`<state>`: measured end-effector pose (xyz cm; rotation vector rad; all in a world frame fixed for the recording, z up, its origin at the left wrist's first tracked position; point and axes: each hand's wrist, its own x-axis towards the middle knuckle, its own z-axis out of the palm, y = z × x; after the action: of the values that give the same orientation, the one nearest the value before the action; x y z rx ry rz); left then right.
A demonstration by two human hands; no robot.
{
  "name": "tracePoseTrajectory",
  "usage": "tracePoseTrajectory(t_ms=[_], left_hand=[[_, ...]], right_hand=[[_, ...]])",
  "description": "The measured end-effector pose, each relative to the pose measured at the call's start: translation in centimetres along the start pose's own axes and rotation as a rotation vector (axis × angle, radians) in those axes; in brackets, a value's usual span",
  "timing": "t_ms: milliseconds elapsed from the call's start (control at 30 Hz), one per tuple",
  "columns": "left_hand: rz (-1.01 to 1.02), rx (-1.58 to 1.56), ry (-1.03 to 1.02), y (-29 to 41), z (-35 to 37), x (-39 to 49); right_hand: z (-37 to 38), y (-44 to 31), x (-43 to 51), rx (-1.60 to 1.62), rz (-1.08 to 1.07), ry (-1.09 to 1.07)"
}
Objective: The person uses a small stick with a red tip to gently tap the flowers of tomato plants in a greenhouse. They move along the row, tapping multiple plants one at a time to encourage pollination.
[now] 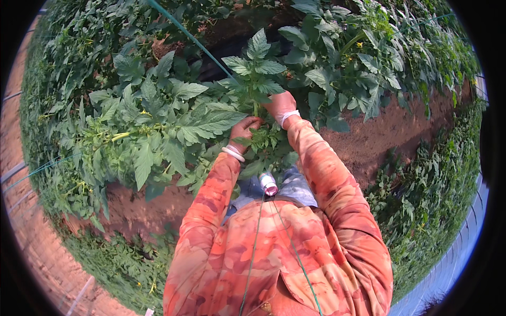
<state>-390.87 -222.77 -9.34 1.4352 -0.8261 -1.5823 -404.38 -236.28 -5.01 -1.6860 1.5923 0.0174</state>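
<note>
Before me stands a leafy tomato plant [259, 67], its pale green stem [255, 110] rising between my two hands. My left hand [243, 131] has its fingers curled at that stem, low on the plant, just above a small leafy shoot [265, 141]. Slightly higher and on the stem's other side is my right hand [281, 105]; leaves and the stem area hide its fingertips, so its grip does not show. Both wrists have white bands. A teal twine [193, 39] slants down from the top to the plant.
A small white and pink container [269, 185] hangs at my waist on a green cord [255, 252] . Neighbouring tomato plants crowd the left [134, 130] and right [355, 67]. Bare soil paths [363, 134] run between the rows. Plastic sheeting [454, 252] curves along the right edge.
</note>
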Motion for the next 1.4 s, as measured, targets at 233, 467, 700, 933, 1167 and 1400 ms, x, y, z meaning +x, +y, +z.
tracePoseTrajectory(t_ms=[233,467,700,933,1167,1400], left_hand=[[-0.016,-0.065,0.035,0.8,-0.8,-0.3],[-0.042,-0.123,0.03,1.7,-1.0,-0.1],[-0.036,-0.063,0.0,1.6,-1.1,0.2],[-0.055,-0.07,0.003,1.7,-1.3,0.3],[-0.072,-0.106,0.03,2.2,-0.9,0.0],[-0.045,-0.066,0.007,2.1,-0.9,-0.1]], right_hand=[[-8.6,0.4,-3.9,0.133,-0.075,-0.146],[-18.6,6.6,-19.1,0.093,0.039,0.197],[-24.6,7.2,-28.4,0.362,0.123,0.58],[-18.1,5.4,-23.1,0.866,-0.124,0.471],[-13.3,5.0,-18.9,0.928,-0.134,0.276],[-12.5,5.7,-18.3,0.978,-0.116,0.259]])
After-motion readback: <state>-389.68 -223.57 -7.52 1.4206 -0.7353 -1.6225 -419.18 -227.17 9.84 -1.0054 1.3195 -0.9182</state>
